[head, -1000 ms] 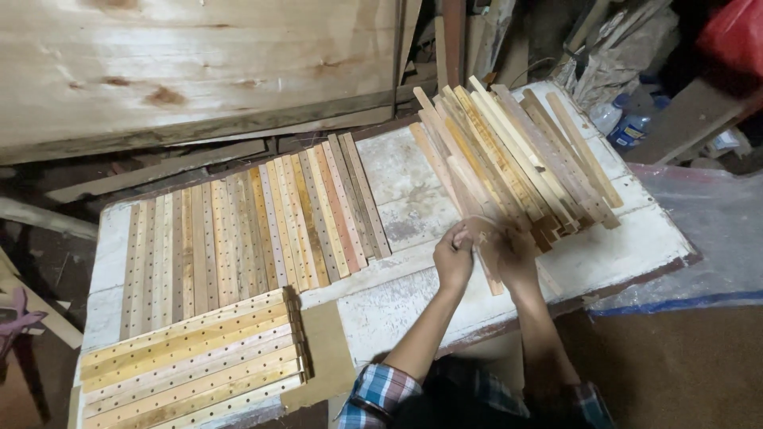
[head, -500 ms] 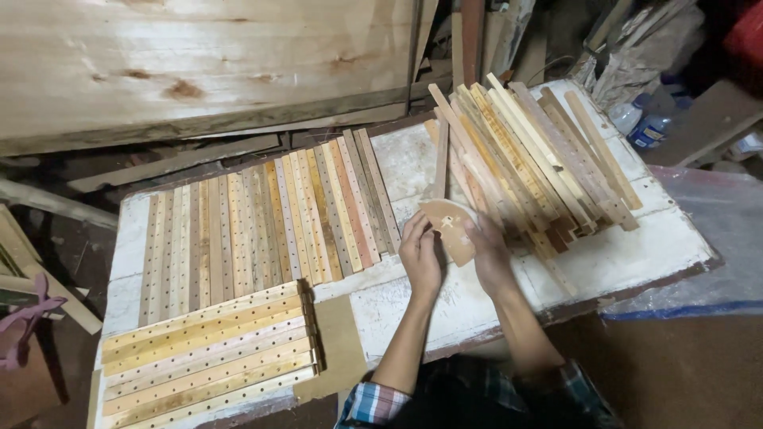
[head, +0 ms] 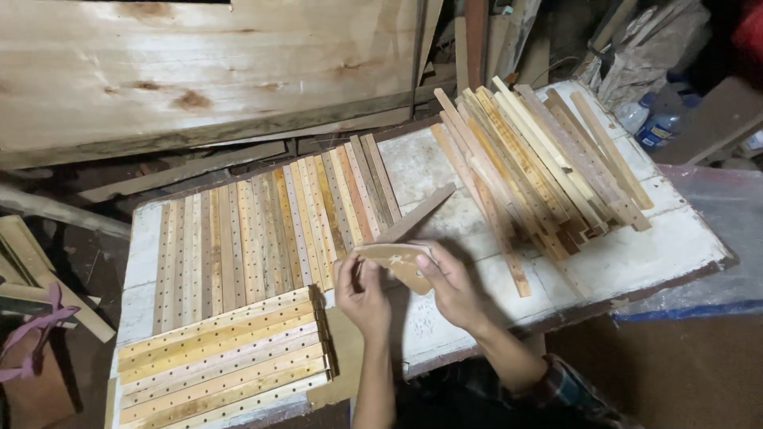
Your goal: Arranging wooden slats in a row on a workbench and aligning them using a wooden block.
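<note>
My left hand [head: 362, 287] and my right hand [head: 453, 287] meet over the middle of the white worktable [head: 628, 254]. Between them they hold a wooden strip [head: 417, 214] that points up and to the right, with a folded piece of brown sandpaper [head: 397, 258] wrapped around its near end. A row of perforated wooden strips [head: 270, 230] lies flat just left of my hands. A loose heap of similar strips [head: 532, 167] sits to the right.
A second stack of pale perforated strips [head: 222, 361] lies at the table's near left corner. A large wooden board [head: 207, 71] leans behind the table. Scrap timber [head: 48, 270] lies on the floor at left, and plastic bottles [head: 648, 123] stand at the far right.
Both hands have moved left from the right-hand heap toward the table's middle, carrying one strip away from the heap. The sandpaper now wraps its near end.
</note>
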